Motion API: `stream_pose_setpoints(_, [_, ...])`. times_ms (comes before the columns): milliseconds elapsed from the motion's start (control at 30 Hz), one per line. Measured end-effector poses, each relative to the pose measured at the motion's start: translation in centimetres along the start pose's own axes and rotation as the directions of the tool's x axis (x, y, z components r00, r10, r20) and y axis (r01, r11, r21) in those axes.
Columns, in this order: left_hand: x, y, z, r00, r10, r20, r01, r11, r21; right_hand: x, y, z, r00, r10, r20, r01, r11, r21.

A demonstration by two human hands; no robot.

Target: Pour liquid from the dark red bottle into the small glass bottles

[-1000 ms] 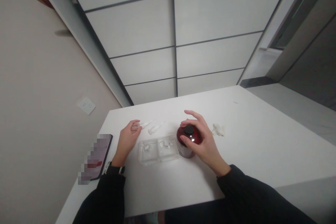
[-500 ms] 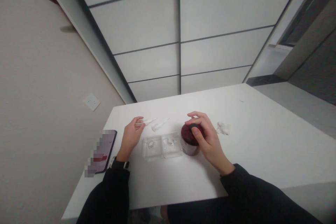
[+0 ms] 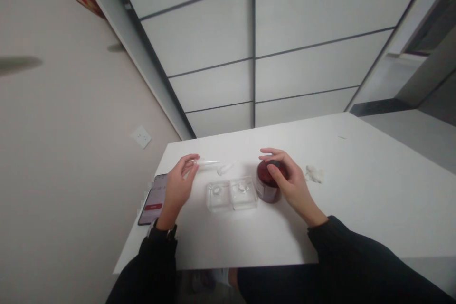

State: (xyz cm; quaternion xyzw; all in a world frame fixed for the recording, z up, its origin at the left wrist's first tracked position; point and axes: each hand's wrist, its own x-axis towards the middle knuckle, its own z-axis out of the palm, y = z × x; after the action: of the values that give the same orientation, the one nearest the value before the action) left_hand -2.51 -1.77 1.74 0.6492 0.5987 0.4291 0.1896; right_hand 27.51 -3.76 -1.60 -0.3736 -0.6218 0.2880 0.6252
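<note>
Both hands are over the white worktop [image 3: 231,237], one toward its left edge and the other past the middle. The left hand [image 3: 180,183] is pinched narrow at the fingertips on one end of a clear tube [image 3: 210,164], which points toward the worktop's right edge; whether the tube is lifted or lies flat, I cannot tell. Just past it lies a second tube [image 3: 228,167], its wide end near the first one and its thin end slanting toward the far edge. The right hand [image 3: 292,185] is curled around the top of a dark red bottle [image 3: 268,190], thumb over the black cap [image 3: 274,163], the fingers on the far side partly hidden. The bottle stands upright right of the worktop's middle, nearer the far edge than the right one. Just beside it, on the side toward the left edge, sits a clear tray [image 3: 232,205] with two compartments, each holding a small round clear piece; whether bottle and tray touch is hard to see. Beyond the right hand, on the side toward the right edge, lies a crumpled white tissue [image 3: 315,174], and a thin scrap [image 3: 342,137] lies near the far right corner. A phone [image 3: 153,197] lies at the left edge, partly behind the left hand, a red bar on its screen.
</note>
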Motion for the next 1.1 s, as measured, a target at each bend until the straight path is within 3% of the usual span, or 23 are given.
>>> stream_pose_setpoints(167, [-3.0,5.2,-5.2,0.982,0.153,0.113,-0.172,0.966,0.192,0.0,0.4,0.0,1.0,0.007,-0.018,-0.006,0.999,0.036])
stream_pose_setpoints(300, [-4.0,7.0,-7.0,0.95,0.25,0.19,-0.3,0.9,0.316,-0.1,0.5,0.0,1.0,0.013,-0.028,-0.012,0.998,0.054])
stream_pose_setpoints(433, [-4.0,6.9,-6.2,0.891,0.328,0.313,-0.425,0.845,0.323,-0.2,0.5,0.0,0.999,0.012,-0.033,-0.01,0.998,0.056])
stream_pose_setpoints(533, [-3.8,6.3,-4.7,0.844,0.364,0.394,-0.497,0.807,0.318,-0.3,0.5,0.1,0.999,0.005,-0.036,-0.004,0.999,0.048])
stream_pose_setpoints(633, [-4.0,5.1,-2.8,0.819,0.401,0.41,-0.533,0.797,0.285,-0.3,0.6,0.1,0.999,0.0,-0.035,0.002,0.999,0.049])
stream_pose_setpoints(833, [-5.7,2.9,-0.8,0.833,0.434,0.344,-0.503,0.853,0.141,-0.4,0.6,0.2,0.999,0.012,-0.041,-0.01,0.998,0.055])
stream_pose_setpoints(900, [-5.5,2.8,-1.1,0.875,0.408,0.26,-0.436,0.898,0.062,-0.4,0.6,0.2,0.999,0.014,-0.047,-0.011,0.998,0.054])
stream_pose_setpoints(1000, [-3.2,2.8,-1.4,0.96,0.259,0.107,-0.259,0.966,-0.013,-0.4,0.7,0.4,0.998,0.015,-0.054,-0.012,0.998,0.06])
stream_pose_setpoints(1033, [-1.9,2.6,-1.3,0.974,0.199,0.108,-0.201,0.98,0.001,-0.4,0.8,0.4,0.998,0.012,-0.055,-0.008,0.998,0.061])
stream_pose_setpoints(1067, [-0.4,2.3,-1.0,0.97,0.154,0.189,-0.166,0.985,0.047,-0.3,0.9,0.5,0.998,0.007,-0.057,-0.004,0.998,0.06])
stream_pose_setpoints(1100, [1.1,2.0,-0.5,0.939,0.122,0.32,-0.164,0.981,0.105,-0.3,0.9,0.5,0.998,0.002,-0.059,0.001,0.998,0.056])
